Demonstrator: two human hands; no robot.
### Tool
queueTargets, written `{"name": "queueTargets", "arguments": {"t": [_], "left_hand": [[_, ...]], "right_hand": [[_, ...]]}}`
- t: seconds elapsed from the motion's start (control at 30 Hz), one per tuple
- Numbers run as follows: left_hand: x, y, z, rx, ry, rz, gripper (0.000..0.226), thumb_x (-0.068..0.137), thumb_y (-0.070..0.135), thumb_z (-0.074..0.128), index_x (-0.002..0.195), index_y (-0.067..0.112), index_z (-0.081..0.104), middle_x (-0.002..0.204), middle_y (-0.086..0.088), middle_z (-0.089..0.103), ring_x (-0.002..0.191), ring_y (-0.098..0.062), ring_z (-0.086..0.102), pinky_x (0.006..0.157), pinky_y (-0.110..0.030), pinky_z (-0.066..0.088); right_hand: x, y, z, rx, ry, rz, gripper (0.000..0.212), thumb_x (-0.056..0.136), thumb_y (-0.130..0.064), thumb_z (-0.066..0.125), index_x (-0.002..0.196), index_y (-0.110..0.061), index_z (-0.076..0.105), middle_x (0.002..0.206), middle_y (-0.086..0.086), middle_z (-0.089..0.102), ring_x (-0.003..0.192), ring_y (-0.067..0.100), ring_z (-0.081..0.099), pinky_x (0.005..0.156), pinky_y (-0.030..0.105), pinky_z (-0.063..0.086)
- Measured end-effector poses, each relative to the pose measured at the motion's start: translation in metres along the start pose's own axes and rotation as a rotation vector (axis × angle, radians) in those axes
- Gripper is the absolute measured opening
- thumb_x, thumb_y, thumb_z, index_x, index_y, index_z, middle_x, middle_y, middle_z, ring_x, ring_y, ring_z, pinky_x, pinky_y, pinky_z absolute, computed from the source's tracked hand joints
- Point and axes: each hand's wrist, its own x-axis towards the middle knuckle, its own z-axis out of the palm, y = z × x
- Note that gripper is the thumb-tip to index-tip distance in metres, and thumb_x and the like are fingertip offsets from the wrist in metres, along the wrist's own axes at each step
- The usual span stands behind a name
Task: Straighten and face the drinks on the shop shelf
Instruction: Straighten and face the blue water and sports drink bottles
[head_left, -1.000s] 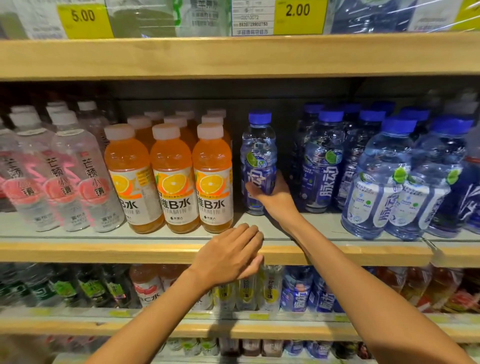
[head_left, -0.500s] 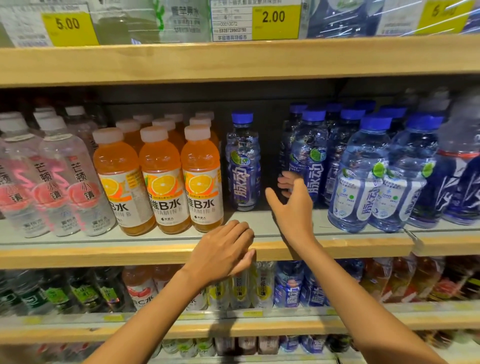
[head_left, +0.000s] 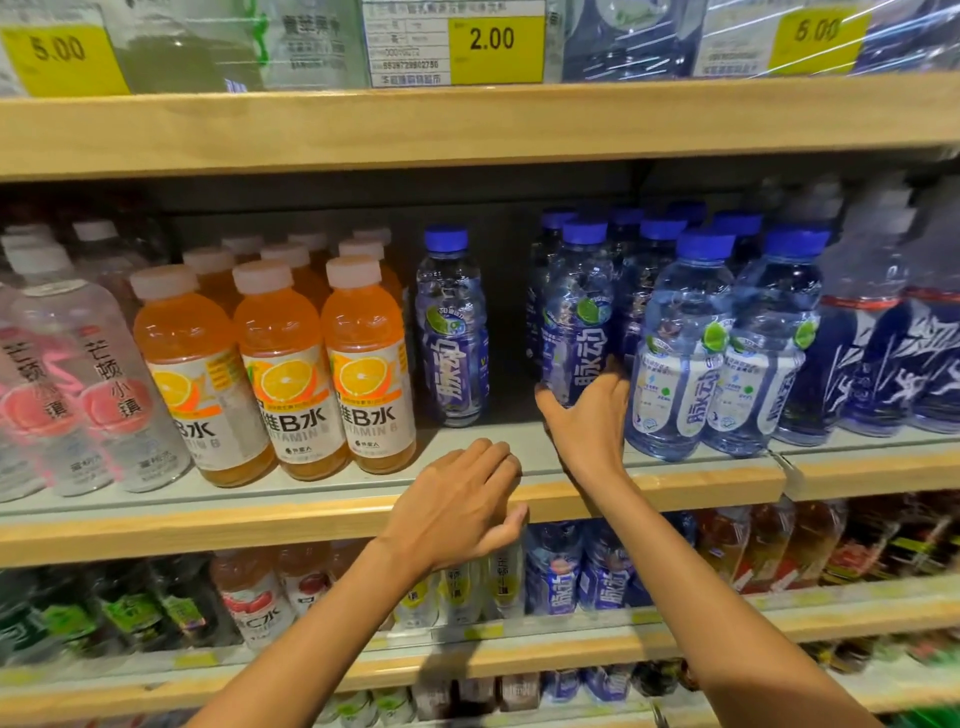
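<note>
Head view. Dark bottle heads the dark-blue row, mid-shelf, set back from the front edge, upright, label roughly forward. Right hand now grips its lower part, thumb on the left side and fingers curled round the right.

Change: a second ago this hand was clasping the lone bottle. Half a second ago it was in transit, fingers spread. Lone bottle now stands released, upright, label forward, also back from the front edge, with a gap on each side.

Judgement: lone bottle is faced and the dark row is the step in hand. It probably needs drawing forward level with the pale bottles just right of it.

Left hand holds the front edge as before, fingers bent over the top, thumb on the face. Orange bottles sit left, nearer the edge.
</note>
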Motion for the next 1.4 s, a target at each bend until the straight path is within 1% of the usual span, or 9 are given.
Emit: {"name": "queueTargets", "arguments": {"t": [0.13,0.23,0.53,0.73,0.87,1.0,1.1,1.2,1.4], "left_hand": [[0.000,0.000,0.000,0.009,-0.002,-0.002,0.035,0.091,0.042,0.045,0.096,0.012,0.062,0.096,-0.004,0.062,0.082,-0.020,0.056,0.065,-0.031,0.048],[-0.001,0.000,0.001,0.007,-0.006,0.001,0.036,0.092,0.042,0.044,0.098,0.011,0.063,0.097,-0.005,0.062,0.083,-0.021,0.057,0.066,-0.032,0.049],[-0.001,0.000,0.001,0.001,-0.008,-0.010,0.040,0.093,0.042,0.042,0.101,0.009,0.063,0.100,-0.007,0.063,0.085,-0.023,0.058,0.067,-0.034,0.051],[-0.001,0.000,-0.003,-0.046,-0.032,-0.025,0.043,0.094,0.042,0.038,0.103,0.009,0.063,0.105,-0.007,0.064,0.089,-0.023,0.059,0.068,-0.034,0.051],[0.000,0.004,-0.012,-0.267,0.072,-0.222,0.048,0.094,0.044,0.034,0.112,0.009,0.061,0.111,-0.005,0.063,0.093,-0.020,0.062,0.069,-0.037,0.053],[0.023,0.008,-0.039,-0.745,0.378,-0.559,0.035,0.095,0.036,0.048,0.117,0.011,0.059,0.111,0.001,0.064,0.098,-0.006,0.061,0.083,-0.025,0.050],[0.051,0.009,-0.067,-1.134,0.473,-0.691,0.024,0.098,0.028,0.051,0.116,0.012,0.057,0.111,-0.001,0.064,0.104,-0.012,0.062,0.090,-0.027,0.049],[0.069,0.014,-0.086,-1.347,0.496,-0.726,0.019,0.094,0.028,0.057,0.105,0.013,0.055,0.098,0.003,0.064,0.087,-0.002,0.064,0.075,-0.016,0.048],[0.073,0.024,-0.092,-1.366,0.588,-0.824,0.036,0.073,0.016,0.081,0.103,0.015,0.061,0.096,-0.004,0.072,0.087,-0.016,0.070,0.076,-0.025,0.057]], "right_hand": [[0.002,-0.003,0.009,-0.001,-0.012,0.005,0.063,0.081,-0.037,0.071,0.119,0.007,0.048,0.124,0.025,0.045,0.120,0.036,0.037,0.105,0.043,0.029],[0.010,-0.006,0.016,0.014,-0.017,-0.007,0.083,0.079,-0.040,0.074,0.136,0.003,0.034,0.136,0.023,0.039,0.129,0.038,0.033,0.107,0.045,0.030],[0.026,-0.005,0.025,0.293,-0.041,0.014,0.084,0.079,-0.030,0.077,0.138,0.006,0.030,0.129,0.021,0.054,0.118,0.033,0.053,0.093,0.034,0.043],[0.018,-0.002,0.007,0.316,-0.084,-0.060,0.058,0.075,-0.030,0.079,0.113,-0.002,0.046,0.091,0.004,0.066,0.083,0.020,0.063,0.067,0.027,0.051],[0.005,-0.001,-0.016,0.300,-0.142,-0.083,0.050,0.070,-0.038,0.080,0.096,-0.016,0.043,0.078,-0.012,0.057,0.064,-0.001,0.057,0.047,0.007,0.040],[-0.014,-0.006,-0.040,0.356,-0.247,-0.120,0.055,0.068,-0.040,0.081,0.101,-0.020,0.042,0.082,-0.013,0.060,0.068,-0.014,0.058,0.053,0.004,0.042],[-0.034,-0.010,-0.053,0.396,-0.354,-0.145,0.053,0.066,-0.040,0.081,0.101,-0.023,0.045,0.084,-0.012,0.064,0.069,-0.009,0.061,0.054,0.007,0.044],[-0.056,-0.016,-0.060,0.444,-0.439,-0.149,0.055,0.059,-0.045,0.077,0.098,-0.026,0.045,0.083,-0.010,0.064,0.068,-0.003,0.062,0.057,0.012,0.046],[-0.081,-0.020,-0.058,0.359,-0.453,-0.194,0.057,0.057,-0.056,0.072,0.095,-0.034,0.036,0.091,-0.007,0.062,0.076,0.005,0.061,0.057,0.016,0.043]]}}
